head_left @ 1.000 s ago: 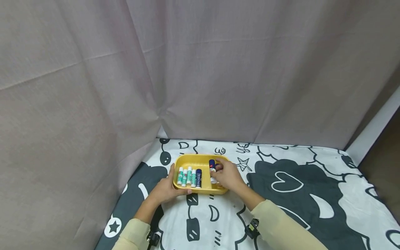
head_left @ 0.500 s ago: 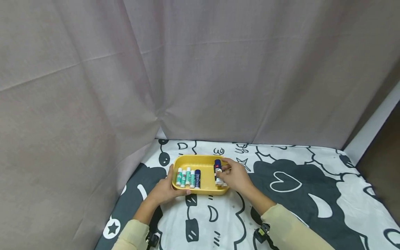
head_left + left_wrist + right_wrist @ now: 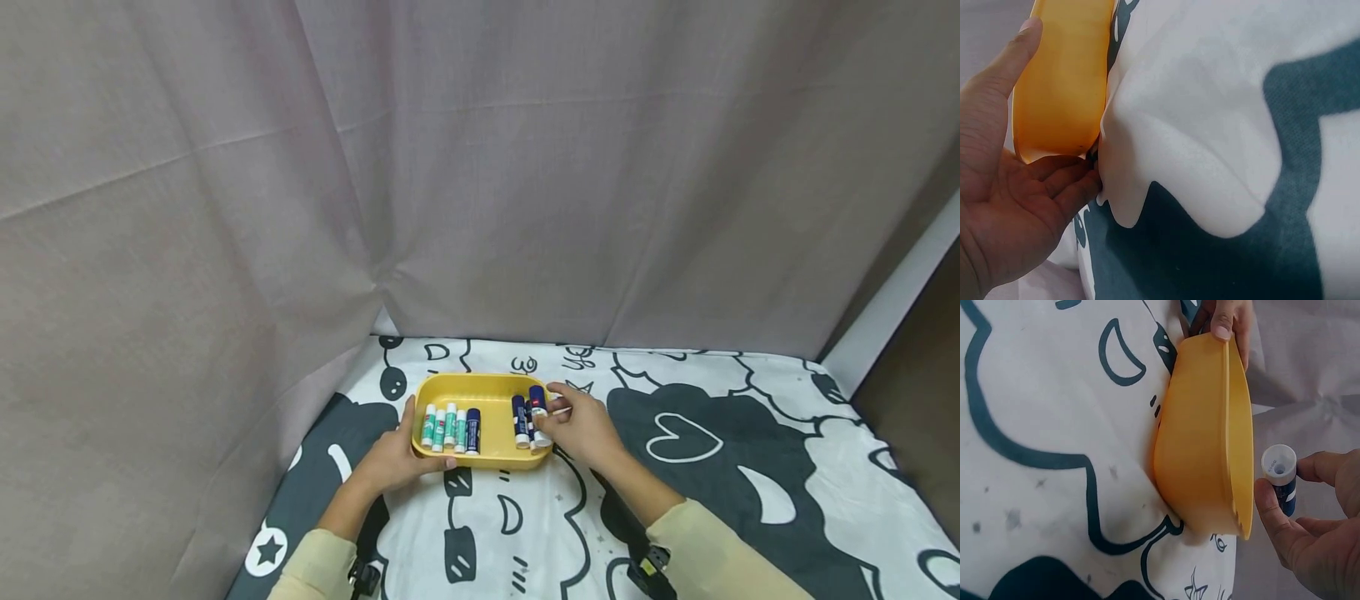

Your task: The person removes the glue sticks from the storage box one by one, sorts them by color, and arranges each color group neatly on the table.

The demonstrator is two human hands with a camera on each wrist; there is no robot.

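My left hand (image 3: 390, 458) holds the near left corner of a yellow tray (image 3: 495, 429), thumb over the front rim and fingers along the left side. In the left wrist view, fingertips reach the foot of the tray wall. With thumb and fingers, my right hand (image 3: 591, 429) pinches a navy-and-white glue stick (image 3: 537, 400) over the tray's right end; its white base (image 3: 1279, 461) faces the right wrist camera. Several green-and-white glue sticks (image 3: 450, 427) lie side by side at left, with a navy glue stick (image 3: 473, 432) beside them. Two navy ones (image 3: 520, 422) lie at right, one partly hidden.
Beneath the tray spreads a white cloth (image 3: 540, 533) with black and dark grey drawings. A grey-beige curtain (image 3: 495, 208) hangs behind and along the left. At the far right is a dark brown surface (image 3: 915, 400).
My right hand has moved right with the glue stick, from inside the tray to its right end. Navy glue sticks it was covering now show. My left hand keeps its place on the tray.
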